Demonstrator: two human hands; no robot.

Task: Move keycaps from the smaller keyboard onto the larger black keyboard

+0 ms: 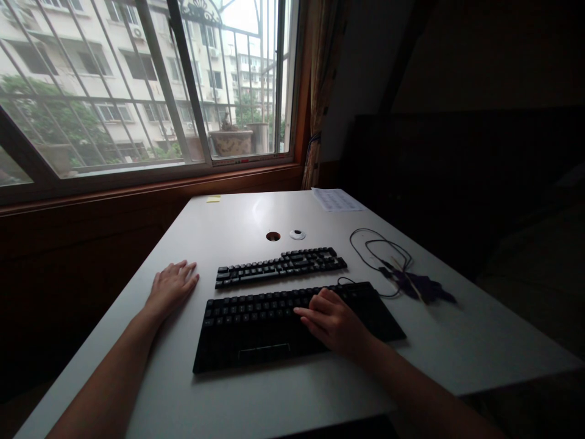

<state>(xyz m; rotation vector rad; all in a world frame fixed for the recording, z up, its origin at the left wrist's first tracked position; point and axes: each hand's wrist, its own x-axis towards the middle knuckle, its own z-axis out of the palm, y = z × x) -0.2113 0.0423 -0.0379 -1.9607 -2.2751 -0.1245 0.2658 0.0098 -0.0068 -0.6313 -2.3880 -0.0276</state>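
A black keyboard (256, 341) lies at the near middle of the white desk, with keycaps on its upper rows and a dark, bare-looking lower part. My right hand (333, 320) is over it, fingers curled and bunched, index fingertip and thumb close together at the end of a keycap row. Whatever may be between those fingertips is too small to make out. Just behind the keyboard, loose black keycaps (278, 268) stand in rows laid out like a keyboard. To the left, my left hand (173, 283) rests flat on the desk with its fingers apart, holding nothing.
Right of the keyboard lie a looped black cable (381, 241) and a crumpled dark purple cloth (418, 285) with a thin stick-like piece. Farther back are a round desk hole (273, 236), its white cover (297, 234), printed paper (337, 200) and yellow notes (213, 199). A barred window stands behind.
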